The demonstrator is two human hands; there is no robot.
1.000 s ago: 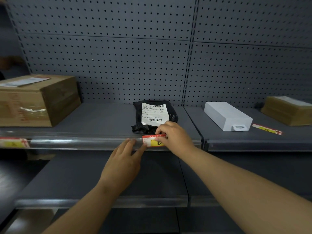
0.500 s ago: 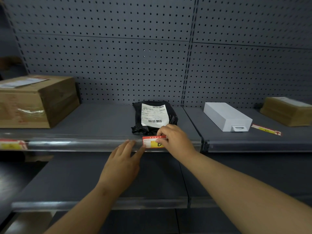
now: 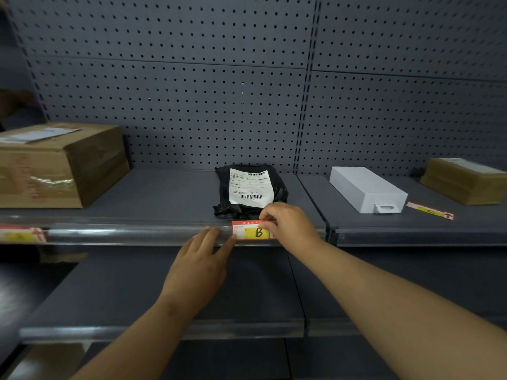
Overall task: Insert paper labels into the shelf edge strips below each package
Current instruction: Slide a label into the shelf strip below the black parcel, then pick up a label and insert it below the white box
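A red and yellow paper label marked B (image 3: 251,231) sits in the clear shelf edge strip (image 3: 131,235) right below a black plastic package (image 3: 248,192) with a white shipping slip. My right hand (image 3: 290,224) pinches the label's upper right corner. My left hand (image 3: 201,259) lies flat, fingers spread, its fingertips pressing the strip just left of the label. Another label (image 3: 20,235) is in the strip at the far left, under a big cardboard box (image 3: 59,164). A loose label (image 3: 429,211) lies on the right shelf.
A white box (image 3: 366,187) and a flat brown parcel (image 3: 463,179) rest on the right shelf section. Grey pegboard (image 3: 192,91) backs the shelves. A lower shelf (image 3: 137,292) runs under my arms.
The label sits a little lower in the strip and its letter B now shows, as my right hand has shifted slightly right. My left hand has barely moved.
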